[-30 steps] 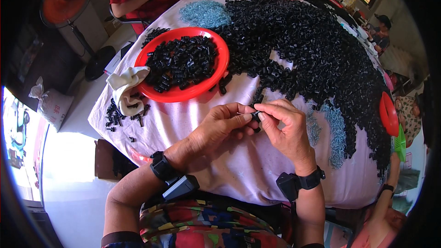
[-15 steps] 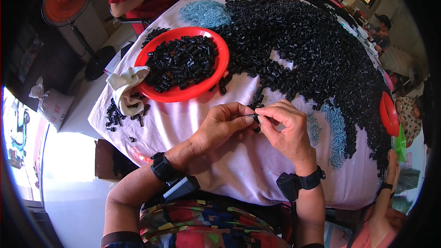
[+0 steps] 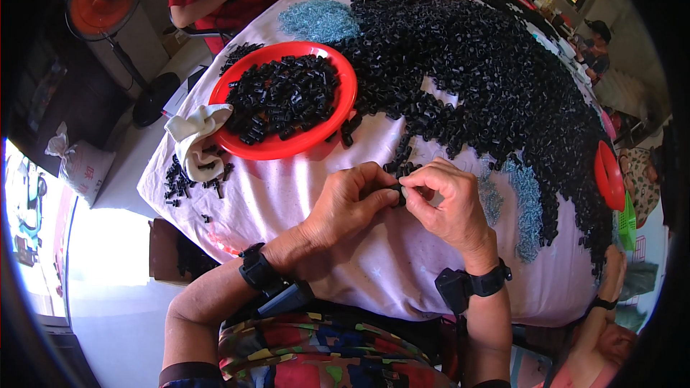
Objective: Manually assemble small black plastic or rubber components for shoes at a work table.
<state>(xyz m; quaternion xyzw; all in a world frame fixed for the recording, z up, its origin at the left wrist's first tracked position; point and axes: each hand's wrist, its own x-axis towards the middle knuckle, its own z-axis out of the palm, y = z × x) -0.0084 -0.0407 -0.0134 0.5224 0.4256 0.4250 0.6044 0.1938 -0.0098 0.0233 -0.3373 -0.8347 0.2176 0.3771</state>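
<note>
Between my two hands, above the near part of the cloth-covered table, is a small black plastic part. My left hand pinches it between thumb and forefinger. From the other side, the fingertips of my right hand close on the same part, and they hide much of it. Just beyond my fingers, a few more loose black parts lie on the cloth. A red plate heaped with black parts stands ahead of my left hand.
A huge pile of black parts spreads over the pinkish cloth. Small bluish clear pieces lie in a far heap and a right heap. A white cloth glove touches the plate. Another person's arm is at the right edge.
My fingertips have shifted slightly around the black part, and my right fingers are more curled. At the right edge, the other person's arm has moved slightly.
</note>
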